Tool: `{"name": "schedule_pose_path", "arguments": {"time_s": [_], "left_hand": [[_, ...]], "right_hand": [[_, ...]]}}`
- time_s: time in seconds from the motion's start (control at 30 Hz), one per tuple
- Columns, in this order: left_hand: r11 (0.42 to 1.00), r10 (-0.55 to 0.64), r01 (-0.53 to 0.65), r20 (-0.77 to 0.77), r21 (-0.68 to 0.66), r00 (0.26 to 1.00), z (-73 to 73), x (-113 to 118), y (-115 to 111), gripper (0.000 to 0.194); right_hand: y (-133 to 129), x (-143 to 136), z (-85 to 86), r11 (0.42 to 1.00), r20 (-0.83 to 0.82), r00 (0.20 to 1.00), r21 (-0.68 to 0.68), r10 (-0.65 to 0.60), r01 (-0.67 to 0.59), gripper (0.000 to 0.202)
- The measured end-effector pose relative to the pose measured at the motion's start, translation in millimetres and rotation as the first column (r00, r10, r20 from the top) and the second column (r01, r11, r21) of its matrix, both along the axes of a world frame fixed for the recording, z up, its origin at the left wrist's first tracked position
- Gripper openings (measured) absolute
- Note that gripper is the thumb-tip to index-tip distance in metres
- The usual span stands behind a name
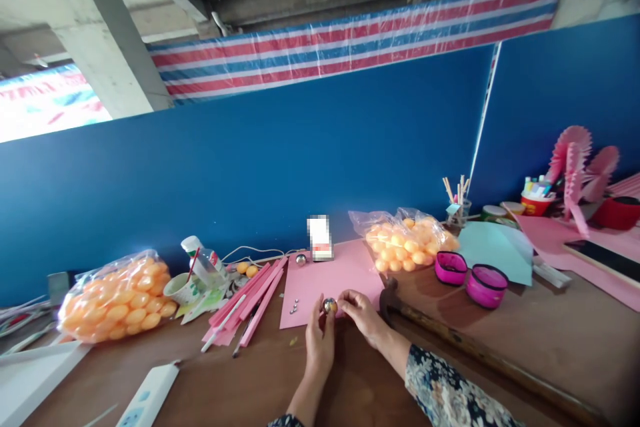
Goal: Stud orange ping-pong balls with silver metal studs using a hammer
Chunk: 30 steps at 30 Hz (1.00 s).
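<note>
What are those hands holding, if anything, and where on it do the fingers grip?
The left hand holds a small shiny ball around its left side. The right hand is close on the other side; whether it touches is unclear.

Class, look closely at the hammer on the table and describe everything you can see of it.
The hammer lies on its side on the brown table, to the right of the right hand. Its dark, metal-looking head sits by the pink sheet; whether they touch is unclear. The long, straight handle looks wooden, brown with darker marks, and slants toward the lower right corner. Neither hand holds it.
</note>
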<state>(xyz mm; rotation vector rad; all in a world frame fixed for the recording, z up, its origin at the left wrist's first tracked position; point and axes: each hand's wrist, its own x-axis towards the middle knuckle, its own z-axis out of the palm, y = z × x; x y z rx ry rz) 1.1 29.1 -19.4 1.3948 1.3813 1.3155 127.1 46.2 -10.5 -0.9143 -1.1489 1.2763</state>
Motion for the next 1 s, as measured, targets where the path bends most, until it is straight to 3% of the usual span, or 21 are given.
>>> {"name": "schedule_pose_path", "arguments": {"time_s": [0.33, 0.63, 1.0], "left_hand": [[0.997, -0.022, 0.027, -0.07, 0.067, 0.997, -12.2, -3.3, 2.9, 0.046], [0.997, -0.02, 0.026, -0.089, 0.069, 0.996, -15.6, -5.5, 3.1, 0.047], [0.994, 0.003, 0.011, -0.134, 0.107, 0.991, -9.1, -3.6, -0.7, 0.043]], "right_hand": [[-1.3, -2.0, -4.4, 0.999, 0.053, 0.998, 0.02, 0.037, -0.038, 0.025], [-0.8, -4.3, -7.2, 0.998, 0.138, 0.99, 0.062, -0.033, 0.025, 0.026], [-4.4, -0.6, -5.1, 0.998, 0.226, 0.973, 0.059, -0.043, 0.031, 0.031]]}}
